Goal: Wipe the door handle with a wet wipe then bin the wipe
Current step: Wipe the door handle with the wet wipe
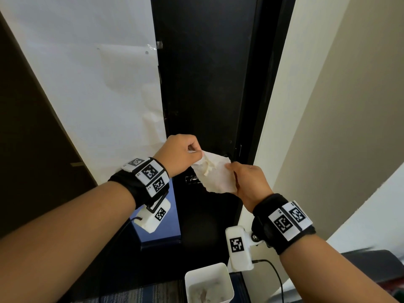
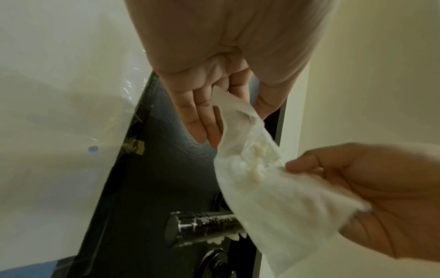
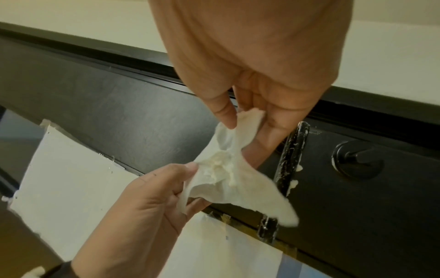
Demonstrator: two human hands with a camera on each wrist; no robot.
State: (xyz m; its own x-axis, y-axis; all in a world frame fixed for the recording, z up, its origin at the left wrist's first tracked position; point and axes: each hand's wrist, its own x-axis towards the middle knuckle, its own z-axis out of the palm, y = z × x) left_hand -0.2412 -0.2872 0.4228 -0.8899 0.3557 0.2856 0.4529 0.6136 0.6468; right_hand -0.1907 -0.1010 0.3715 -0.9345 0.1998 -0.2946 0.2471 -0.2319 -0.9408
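Head view: I note my left hand [image 1: 181,154] and right hand [image 1: 249,182] each pinching an edge of the crumpled white wet wipe [image 1: 216,173], stretched just before the smeared black bar door handle [image 2: 204,223]; white square plastic bin [image 1: 229,289] stands below, well apart.
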